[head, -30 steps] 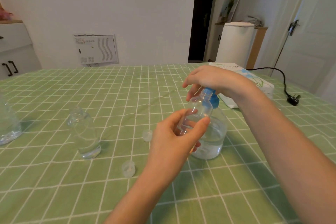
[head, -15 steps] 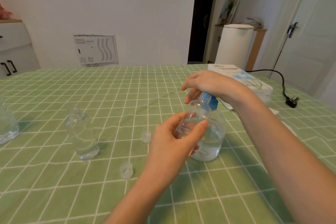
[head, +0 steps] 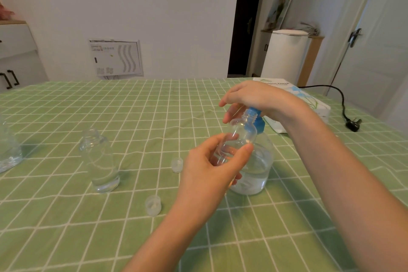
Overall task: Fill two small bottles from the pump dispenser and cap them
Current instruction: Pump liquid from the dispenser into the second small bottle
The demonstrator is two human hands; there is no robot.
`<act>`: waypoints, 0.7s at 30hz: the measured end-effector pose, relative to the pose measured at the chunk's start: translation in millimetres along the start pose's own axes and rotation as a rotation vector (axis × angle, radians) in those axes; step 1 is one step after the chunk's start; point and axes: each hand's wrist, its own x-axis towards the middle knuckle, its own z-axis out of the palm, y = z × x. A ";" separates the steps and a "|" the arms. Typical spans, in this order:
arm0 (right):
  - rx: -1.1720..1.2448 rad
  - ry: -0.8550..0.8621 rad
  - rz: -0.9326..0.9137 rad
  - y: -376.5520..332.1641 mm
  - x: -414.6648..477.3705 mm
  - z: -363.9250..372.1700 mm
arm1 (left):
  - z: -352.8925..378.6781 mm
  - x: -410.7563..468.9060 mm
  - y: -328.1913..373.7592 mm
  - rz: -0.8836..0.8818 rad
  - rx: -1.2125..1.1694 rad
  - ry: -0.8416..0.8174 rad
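Note:
My left hand (head: 212, 168) grips a small clear bottle (head: 239, 134), tilted with its open mouth up against the blue pump head of the dispenser (head: 257, 161). The dispenser is a clear round bottle, about a third full of clear liquid, standing on the green checked tablecloth (head: 154, 117). My right hand (head: 254, 97) rests on top of the pump head, fingers hanging over the nozzle. A second small clear bottle (head: 99, 159) stands uncapped to the left. Two clear caps lie on the cloth, one (head: 177, 164) near my left hand, one (head: 153, 204) closer to me.
Another clear container (head: 8, 152) is cut off at the left edge. A white tissue pack (head: 309, 104) lies behind my right wrist, and a black cable with plug (head: 353, 125) runs along the table's right side. A white bin (head: 284, 55) stands beyond the table.
The view has shifted slightly. Both hands stay at the dispenser, with the small bottle still held at the nozzle and my right hand still on the pump head.

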 end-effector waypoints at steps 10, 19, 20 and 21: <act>-0.039 0.004 0.016 1.3 0.4 1.1 | -0.6 0.2 -1.0 0.012 -0.001 -0.007; -0.065 0.032 0.044 -2.7 2.9 -2.2 | 0.9 1.0 0.9 0.022 -0.024 -0.017; -0.051 0.030 0.045 -2.0 3.0 -1.6 | 0.8 0.6 1.1 0.024 -0.023 -0.018; -0.040 0.028 0.047 -1.2 3.2 -1.2 | 0.5 0.5 1.0 0.025 -0.019 -0.018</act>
